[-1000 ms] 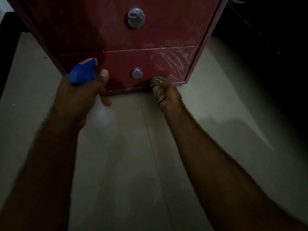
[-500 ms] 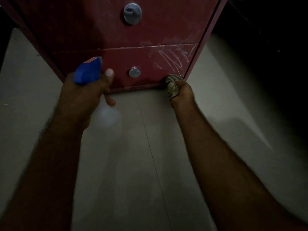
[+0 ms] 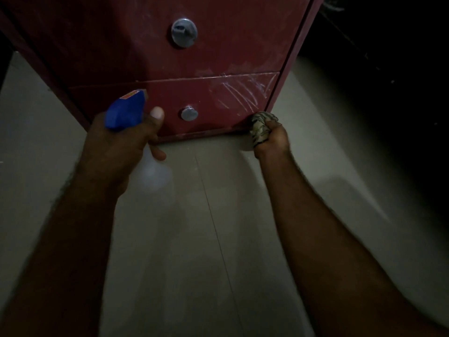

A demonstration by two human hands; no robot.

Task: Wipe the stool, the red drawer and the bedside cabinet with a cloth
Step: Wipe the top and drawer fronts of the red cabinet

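Our right hand (image 3: 271, 139) squeezes the cloth (image 3: 261, 127) tight and presses it on the bottom corner of the red drawer (image 3: 206, 103). Our left hand (image 3: 121, 147) grips a blue spray bottle (image 3: 125, 109). White streaks (image 3: 243, 93) show just above the cloth, so we think more wiping is left

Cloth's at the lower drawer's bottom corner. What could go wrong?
The cloth, bunched in the right hand, sits near the floor and may drag up grit. White streaks above it on the drawer could get missed in dim light. The spray bottle in the left hand might bump the knob.
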